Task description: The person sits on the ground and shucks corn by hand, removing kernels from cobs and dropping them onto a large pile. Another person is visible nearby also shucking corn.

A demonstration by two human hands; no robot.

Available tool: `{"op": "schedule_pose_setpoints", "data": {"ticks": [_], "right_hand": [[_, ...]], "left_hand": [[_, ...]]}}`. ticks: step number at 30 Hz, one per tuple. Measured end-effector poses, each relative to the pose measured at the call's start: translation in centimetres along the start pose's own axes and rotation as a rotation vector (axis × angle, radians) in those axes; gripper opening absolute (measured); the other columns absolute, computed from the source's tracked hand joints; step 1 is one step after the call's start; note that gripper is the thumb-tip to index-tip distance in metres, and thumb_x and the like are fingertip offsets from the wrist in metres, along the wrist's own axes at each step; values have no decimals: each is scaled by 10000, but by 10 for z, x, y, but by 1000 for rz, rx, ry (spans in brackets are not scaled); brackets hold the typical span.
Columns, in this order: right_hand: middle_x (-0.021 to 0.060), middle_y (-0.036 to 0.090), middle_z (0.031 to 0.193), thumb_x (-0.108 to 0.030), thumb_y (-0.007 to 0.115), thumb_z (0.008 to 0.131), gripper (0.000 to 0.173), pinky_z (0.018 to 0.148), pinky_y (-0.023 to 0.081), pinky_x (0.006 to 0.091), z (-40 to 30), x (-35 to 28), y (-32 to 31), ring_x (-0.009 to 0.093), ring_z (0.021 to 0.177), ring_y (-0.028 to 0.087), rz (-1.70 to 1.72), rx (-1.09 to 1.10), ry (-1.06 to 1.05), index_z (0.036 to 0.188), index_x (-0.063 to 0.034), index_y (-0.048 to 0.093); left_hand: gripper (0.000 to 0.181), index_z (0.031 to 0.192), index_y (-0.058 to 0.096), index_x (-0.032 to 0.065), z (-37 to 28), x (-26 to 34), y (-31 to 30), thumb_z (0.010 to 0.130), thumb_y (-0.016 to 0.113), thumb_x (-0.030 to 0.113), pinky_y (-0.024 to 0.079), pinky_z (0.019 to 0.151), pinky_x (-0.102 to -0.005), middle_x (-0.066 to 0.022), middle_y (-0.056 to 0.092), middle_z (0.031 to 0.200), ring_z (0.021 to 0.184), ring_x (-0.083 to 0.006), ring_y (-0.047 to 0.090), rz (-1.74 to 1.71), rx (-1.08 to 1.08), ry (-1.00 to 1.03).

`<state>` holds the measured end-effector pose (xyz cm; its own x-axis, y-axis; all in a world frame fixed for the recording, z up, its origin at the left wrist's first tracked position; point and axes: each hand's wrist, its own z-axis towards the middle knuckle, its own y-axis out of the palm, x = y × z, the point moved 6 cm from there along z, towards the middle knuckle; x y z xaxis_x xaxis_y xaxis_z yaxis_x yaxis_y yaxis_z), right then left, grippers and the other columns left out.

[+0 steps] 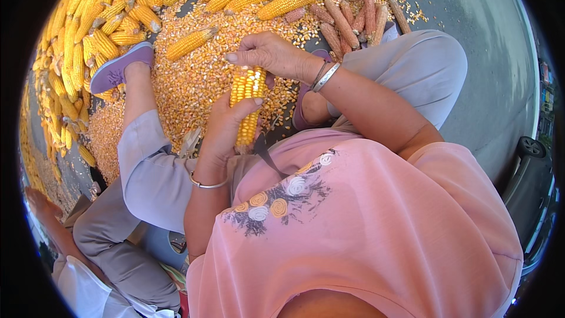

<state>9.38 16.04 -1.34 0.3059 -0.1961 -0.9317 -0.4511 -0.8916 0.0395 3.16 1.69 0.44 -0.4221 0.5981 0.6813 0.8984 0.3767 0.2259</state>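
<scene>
In front of my lap my left hand [223, 126] grips a yellow corn cob [248, 88], the thumb lying across its kernels. My right hand [276, 55] is bent over the cob's far end, with fingertips showing behind it and the thumb sticking out to the left. Some kernels look gone near that far end, though the hand partly hides it. Loose corn kernels [190, 84] lie spread beneath both hands. Beyond them a whole corn cob [192, 43] rests on the kernels.
A large heap of unshelled corn cobs [73, 48] covers the left side. Stripped cobs [346, 20] are piled ahead right, beside my right knee. Another person's bent leg [128, 258] is close on my left. A dark car [527, 194] stands far right on the pavement [490, 62].
</scene>
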Motion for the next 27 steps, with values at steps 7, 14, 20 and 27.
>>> {"op": "schedule_pose_setpoints", "data": {"ticks": [7,14,20,27], "right_hand": [[16,614,714,-448,713,883,405,492,528,255,-2,-6,1,90,549,591,-4,-123,-52,980,-57,670],[24,604,701,-455,723,875,410,429,453,227,-3,-5,5,81,485,544,-102,12,-112,938,-52,676],[43,605,719,-487,721,868,462,420,450,236,6,10,-1,103,498,558,-141,163,-213,916,-32,648],[58,600,758,-507,730,848,533,471,485,248,-6,-1,6,115,537,585,-135,60,-58,1057,-29,620]], "left_hand": [[334,1112,504,24,1,-2,-7,868,645,203,500,445,-283,-102,604,706,497,-171,584,-101,-35,-39],[316,1082,501,31,3,-7,-10,870,655,208,499,442,-281,-96,605,698,496,-170,586,-143,-33,-85],[287,1070,511,43,7,-8,-4,879,660,198,493,435,-271,-91,604,708,490,-161,580,-50,-26,-69],[297,1088,528,38,8,1,-6,874,661,195,496,445,-277,-74,595,719,494,-161,580,18,3,28]]}}
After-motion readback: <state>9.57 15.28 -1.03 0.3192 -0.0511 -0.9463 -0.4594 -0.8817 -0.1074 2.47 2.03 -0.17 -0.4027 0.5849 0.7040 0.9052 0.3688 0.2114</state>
